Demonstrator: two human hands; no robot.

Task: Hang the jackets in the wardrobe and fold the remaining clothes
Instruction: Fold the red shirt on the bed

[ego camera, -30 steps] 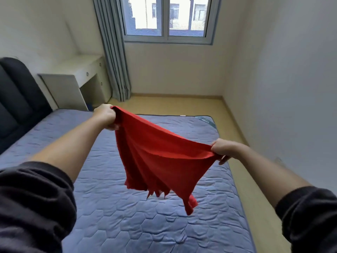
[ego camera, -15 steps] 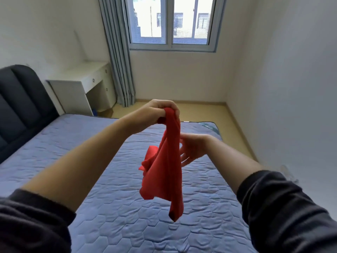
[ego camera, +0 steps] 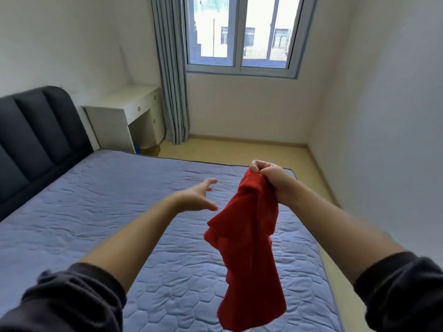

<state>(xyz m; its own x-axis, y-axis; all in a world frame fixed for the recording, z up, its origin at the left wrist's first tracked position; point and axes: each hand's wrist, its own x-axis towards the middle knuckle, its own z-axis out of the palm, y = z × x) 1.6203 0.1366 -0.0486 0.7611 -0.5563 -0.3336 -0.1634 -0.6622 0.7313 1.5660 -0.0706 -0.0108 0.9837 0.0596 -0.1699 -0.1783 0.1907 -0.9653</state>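
A red garment (ego camera: 249, 248) hangs bunched in a long fold above the right half of the bed. My right hand (ego camera: 269, 179) grips its top edge in a fist, and the cloth dangles down from there. To the left of the garment my left hand (ego camera: 200, 196) is held out over the mattress with fingers spread, holding nothing and not touching the cloth. The blue quilted mattress (ego camera: 100, 212) lies under both arms. No wardrobe or jacket is in view.
A dark padded headboard (ego camera: 36, 137) runs along the left. A white desk (ego camera: 129, 113) stands in the far left corner beside a grey curtain (ego camera: 171, 75) and the window (ego camera: 242, 32). A strip of wooden floor (ego camera: 239, 149) lies beyond the bed and along the right wall.
My left hand let go of the red garment and moved away to the left, fingers spread. My right hand took the top of the cloth and now holds it alone.
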